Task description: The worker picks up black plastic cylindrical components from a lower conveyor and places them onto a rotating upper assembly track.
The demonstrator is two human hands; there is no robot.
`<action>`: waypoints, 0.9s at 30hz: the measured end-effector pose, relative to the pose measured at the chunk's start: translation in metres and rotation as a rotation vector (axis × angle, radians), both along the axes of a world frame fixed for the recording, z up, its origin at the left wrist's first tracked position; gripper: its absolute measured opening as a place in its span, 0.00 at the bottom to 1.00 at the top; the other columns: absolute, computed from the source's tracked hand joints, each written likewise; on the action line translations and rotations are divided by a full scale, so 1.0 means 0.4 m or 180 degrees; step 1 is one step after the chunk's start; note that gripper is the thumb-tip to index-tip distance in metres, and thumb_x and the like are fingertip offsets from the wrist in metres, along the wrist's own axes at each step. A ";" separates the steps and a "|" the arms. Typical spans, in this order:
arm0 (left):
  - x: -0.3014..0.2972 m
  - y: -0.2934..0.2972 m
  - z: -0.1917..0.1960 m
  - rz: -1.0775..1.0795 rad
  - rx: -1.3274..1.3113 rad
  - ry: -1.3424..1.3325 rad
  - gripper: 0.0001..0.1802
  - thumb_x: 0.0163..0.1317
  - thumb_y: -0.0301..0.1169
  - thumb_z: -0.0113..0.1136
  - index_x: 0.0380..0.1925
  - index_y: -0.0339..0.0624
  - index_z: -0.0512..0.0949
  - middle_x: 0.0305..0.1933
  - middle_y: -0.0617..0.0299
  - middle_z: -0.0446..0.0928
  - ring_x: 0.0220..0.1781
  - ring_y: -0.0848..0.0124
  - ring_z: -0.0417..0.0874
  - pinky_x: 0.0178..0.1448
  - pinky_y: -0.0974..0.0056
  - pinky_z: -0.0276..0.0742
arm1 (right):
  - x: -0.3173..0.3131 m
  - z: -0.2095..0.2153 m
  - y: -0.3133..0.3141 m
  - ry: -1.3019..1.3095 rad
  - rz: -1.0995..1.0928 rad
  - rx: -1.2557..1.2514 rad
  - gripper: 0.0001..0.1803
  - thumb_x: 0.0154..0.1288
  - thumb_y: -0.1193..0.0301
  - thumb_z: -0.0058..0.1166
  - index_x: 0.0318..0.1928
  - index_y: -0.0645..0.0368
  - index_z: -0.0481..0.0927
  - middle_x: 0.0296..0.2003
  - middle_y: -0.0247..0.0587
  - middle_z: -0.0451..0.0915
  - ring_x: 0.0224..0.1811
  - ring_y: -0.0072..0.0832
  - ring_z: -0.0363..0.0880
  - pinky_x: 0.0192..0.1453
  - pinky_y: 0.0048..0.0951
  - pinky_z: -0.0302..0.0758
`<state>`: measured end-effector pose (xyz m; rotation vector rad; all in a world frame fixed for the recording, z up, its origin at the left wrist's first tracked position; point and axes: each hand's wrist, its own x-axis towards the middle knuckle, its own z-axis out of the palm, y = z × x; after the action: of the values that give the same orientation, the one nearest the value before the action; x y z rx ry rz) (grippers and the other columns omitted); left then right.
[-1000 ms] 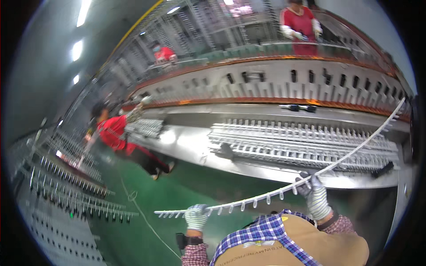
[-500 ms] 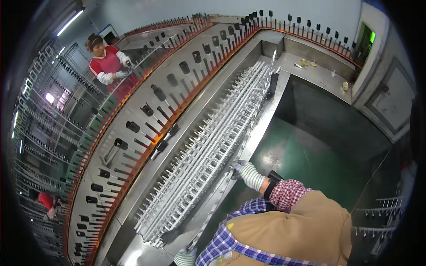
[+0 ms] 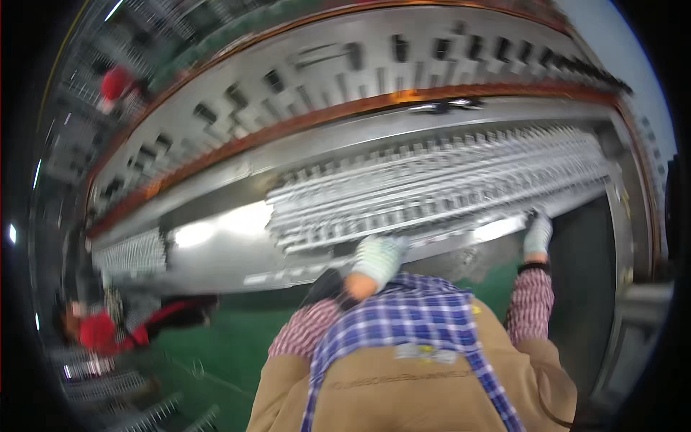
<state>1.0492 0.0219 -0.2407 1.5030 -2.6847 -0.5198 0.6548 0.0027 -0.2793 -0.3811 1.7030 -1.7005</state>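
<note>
A long stack of silvery metal racks [image 3: 432,189] with rows of short prongs lies on the metal table [image 3: 216,248] before me. My left hand [image 3: 378,261], in a striped pale glove, is at the table's near edge, close to the stack's front side. Further right, my right hand [image 3: 538,232], gloved the same way, reaches to that edge near the stack's right part. Motion smears the fingers of both hands, so whether they grip anything does not show.
Behind the table runs a conveyor with an orange-brown rail [image 3: 345,109] and black parts on upright pins. A smaller pile of racks [image 3: 131,253] lies at the table's left end. One person in red [image 3: 108,327] is at the left, another [image 3: 119,85] beyond the conveyor. Green floor [image 3: 237,338] shows below.
The view has swung round to the left, so the table now runs across it. My left hand has come fully into view beside the racks. A person at the left has appeared.
</note>
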 end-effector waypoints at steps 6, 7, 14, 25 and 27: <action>0.055 -0.050 -0.089 0.0473 -0.0434 0.0373 0.08 0.52 0.31 0.45 0.24 0.41 0.73 0.23 0.52 0.75 0.25 0.58 0.77 0.27 0.56 0.71 | 0.287 0.015 0.002 0.2288 0.0276 0.0044 0.18 0.61 0.66 0.45 0.46 0.67 0.68 0.41 0.41 0.72 0.42 0.25 0.69 0.50 0.24 0.65; 0.057 -0.060 -0.085 0.0367 -0.0235 0.0228 0.10 0.52 0.29 0.43 0.24 0.39 0.74 0.23 0.51 0.76 0.25 0.58 0.78 0.27 0.56 0.72 | 0.322 0.014 -0.006 0.2370 0.0408 -0.0063 0.17 0.60 0.67 0.45 0.45 0.66 0.69 0.40 0.40 0.73 0.42 0.25 0.69 0.50 0.24 0.64; 0.082 -0.065 -0.061 0.0084 0.0373 0.0254 0.13 0.52 0.38 0.48 0.33 0.42 0.72 0.29 0.52 0.76 0.29 0.56 0.78 0.31 0.55 0.73 | 0.442 0.105 -0.091 0.3709 0.2101 -0.0415 0.12 0.48 0.66 0.56 0.33 0.57 0.77 0.30 0.42 0.76 0.35 0.35 0.71 0.42 0.35 0.67; 0.025 -0.369 -0.002 0.0980 0.1213 0.3158 0.17 0.54 0.31 0.54 0.44 0.39 0.70 0.43 0.57 0.74 0.43 0.70 0.74 0.47 0.66 0.71 | 0.320 0.107 -0.138 0.2292 0.5190 0.0323 0.22 0.54 0.54 0.49 0.41 0.58 0.75 0.34 0.48 0.76 0.39 0.41 0.73 0.44 0.35 0.70; -0.041 -0.548 0.039 0.1778 0.0458 0.3785 0.18 0.55 0.30 0.53 0.45 0.37 0.67 0.39 0.58 0.72 0.37 0.72 0.74 0.40 0.68 0.72 | 0.283 0.060 -0.146 0.1236 0.5384 0.0302 0.22 0.56 0.56 0.47 0.44 0.61 0.73 0.36 0.51 0.75 0.40 0.41 0.73 0.45 0.35 0.69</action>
<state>1.0329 -0.1974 -0.2250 1.2417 -1.3025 -1.0963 0.7679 -0.0556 -0.2553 -1.5730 0.9270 -0.2636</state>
